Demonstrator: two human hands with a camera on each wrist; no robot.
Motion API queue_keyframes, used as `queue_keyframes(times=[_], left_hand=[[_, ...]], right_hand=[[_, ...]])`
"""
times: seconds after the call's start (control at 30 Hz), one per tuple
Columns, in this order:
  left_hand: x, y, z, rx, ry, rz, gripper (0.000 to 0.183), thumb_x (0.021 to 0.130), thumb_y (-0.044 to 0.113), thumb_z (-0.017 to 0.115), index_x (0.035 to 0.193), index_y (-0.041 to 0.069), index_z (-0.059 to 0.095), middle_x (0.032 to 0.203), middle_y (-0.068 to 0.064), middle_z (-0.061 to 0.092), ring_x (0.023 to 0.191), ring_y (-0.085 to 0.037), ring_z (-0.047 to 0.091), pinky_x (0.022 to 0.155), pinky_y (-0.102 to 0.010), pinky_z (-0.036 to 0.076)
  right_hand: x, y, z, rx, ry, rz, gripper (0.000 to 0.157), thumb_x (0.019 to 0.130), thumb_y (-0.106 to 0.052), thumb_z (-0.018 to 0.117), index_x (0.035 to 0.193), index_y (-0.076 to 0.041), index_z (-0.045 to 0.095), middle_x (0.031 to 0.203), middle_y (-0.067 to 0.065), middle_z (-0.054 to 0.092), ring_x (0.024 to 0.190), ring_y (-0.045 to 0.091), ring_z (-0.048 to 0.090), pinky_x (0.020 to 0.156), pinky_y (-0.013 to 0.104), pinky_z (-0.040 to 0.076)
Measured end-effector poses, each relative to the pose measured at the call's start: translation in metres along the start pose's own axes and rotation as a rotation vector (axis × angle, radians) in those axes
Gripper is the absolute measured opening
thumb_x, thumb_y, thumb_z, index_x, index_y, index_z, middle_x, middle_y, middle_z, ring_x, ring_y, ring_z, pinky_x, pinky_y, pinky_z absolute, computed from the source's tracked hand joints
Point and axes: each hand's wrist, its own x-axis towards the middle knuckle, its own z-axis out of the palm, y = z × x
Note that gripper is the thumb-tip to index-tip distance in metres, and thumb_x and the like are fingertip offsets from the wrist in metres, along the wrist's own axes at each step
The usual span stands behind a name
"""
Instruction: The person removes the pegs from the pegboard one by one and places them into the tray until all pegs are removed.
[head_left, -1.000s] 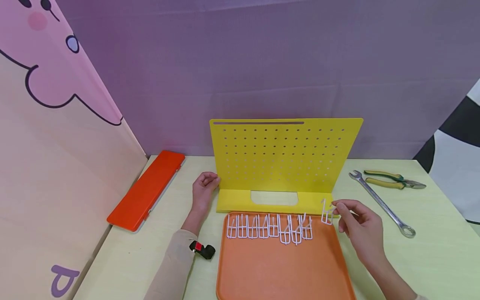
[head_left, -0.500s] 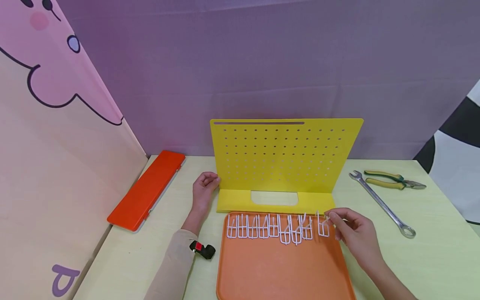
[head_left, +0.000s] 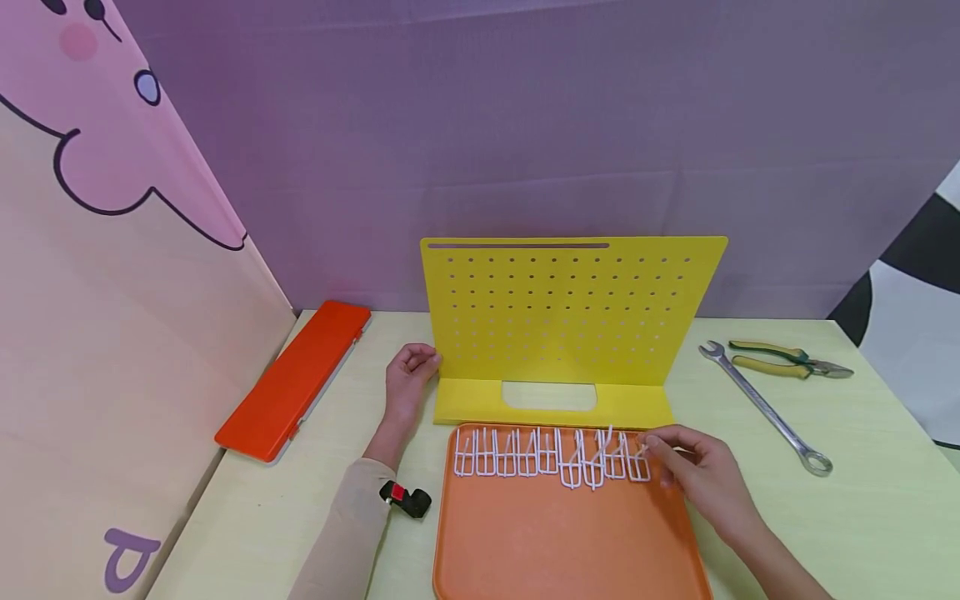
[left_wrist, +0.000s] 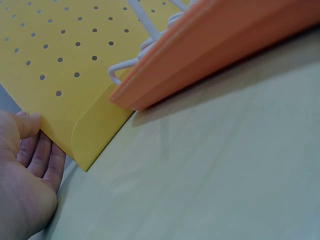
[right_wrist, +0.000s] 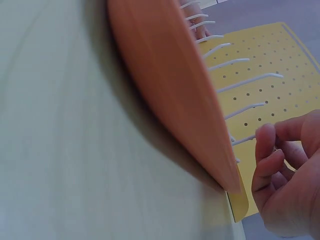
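A yellow pegboard [head_left: 525, 372] stands upright on its foot in the head view. My left hand [head_left: 407, 383] pinches its left edge; the left wrist view puts the thumb [left_wrist: 31, 125] in front and the other fingers behind. White wire pegboard hooks lie in a row along the far side of an orange tray [head_left: 562, 542]. At the row's right end, my right hand [head_left: 697, 475] pinches the prong of one hook [head_left: 639, 472] between thumb and forefinger. That prong also shows in the right wrist view, with the tray wall [right_wrist: 165, 85] hiding the hook's lower part.
To the left lies a red flat case [head_left: 296, 379]. On the right are a combination wrench [head_left: 765, 408] and pliers [head_left: 795, 362] with yellow-green handles. A black wrist device [head_left: 405, 500] sits at the left sleeve. A purple cloth [head_left: 562, 125] rises behind the table.
My right hand has brought its hook left and down from above the tray's far right corner, to the end of the row. My left hand stays at the pegboard's edge.
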Motion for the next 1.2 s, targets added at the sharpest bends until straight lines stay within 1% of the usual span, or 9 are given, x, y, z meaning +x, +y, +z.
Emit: queue_keyframes(times=[0.17,0.4,0.6,0.7,0.9,1.2], left_hand=[[0.001,-0.001,-0.0001,-0.003,0.0,-0.002,0.015,0.101,-0.01,0.073,0.102,0.005,0.07,0.092,0.004,0.074,0.086,-0.01,0.07,0.082,-0.02,0.06],[0.0015,-0.0022,-0.0005,-0.003,-0.001,0.004,0.016,0.101,-0.01,0.073,0.101,0.005,0.07,0.091,0.004,0.074,0.085,-0.009,0.071,0.081,-0.02,0.06],[0.0011,-0.0023,-0.0004,0.01,0.001,0.003,0.013,0.102,-0.008,0.073,0.102,0.005,0.07,0.092,0.004,0.074,0.086,-0.011,0.07,0.081,-0.02,0.059],[0.0002,-0.0006,0.0002,0.021,0.006,0.001,0.013,0.102,-0.008,0.073,0.103,0.004,0.069,0.092,0.004,0.073,0.086,-0.011,0.069,0.079,-0.02,0.058],[0.0001,-0.0005,0.0002,0.02,0.012,0.0,0.013,0.102,-0.008,0.073,0.102,0.004,0.069,0.092,0.004,0.073,0.085,-0.01,0.069,0.078,-0.02,0.058],[-0.0007,0.0011,0.0011,0.02,0.011,-0.001,0.014,0.101,-0.01,0.073,0.102,0.004,0.07,0.093,0.004,0.073,0.086,-0.01,0.07,0.081,-0.02,0.059]], right_hand=[[0.0007,0.0034,0.0009,0.0,-0.021,0.01,0.026,0.111,-0.016,0.071,0.122,0.007,0.074,0.087,0.004,0.074,0.063,0.016,0.063,0.054,0.028,0.052],[-0.0004,0.0039,0.0017,0.003,-0.011,-0.033,0.028,0.112,-0.018,0.07,0.121,0.007,0.075,0.088,0.006,0.077,0.063,0.017,0.064,0.056,0.029,0.055],[-0.001,0.004,0.0022,0.025,-0.026,0.002,0.03,0.112,-0.02,0.069,0.123,0.008,0.074,0.09,0.005,0.079,0.064,0.016,0.063,0.056,0.028,0.054],[-0.0007,0.0035,0.0021,0.024,-0.033,0.02,0.031,0.112,-0.02,0.069,0.124,0.008,0.073,0.092,0.006,0.079,0.065,0.017,0.063,0.057,0.028,0.054],[-0.0001,0.0025,0.0022,0.014,-0.04,0.045,0.032,0.112,-0.022,0.07,0.126,0.007,0.073,0.092,0.005,0.079,0.065,0.017,0.063,0.055,0.027,0.051],[-0.0009,0.0053,-0.0023,0.012,-0.041,0.026,0.032,0.111,-0.022,0.072,0.13,0.004,0.073,0.09,0.002,0.078,0.063,0.016,0.062,0.05,0.027,0.047]])
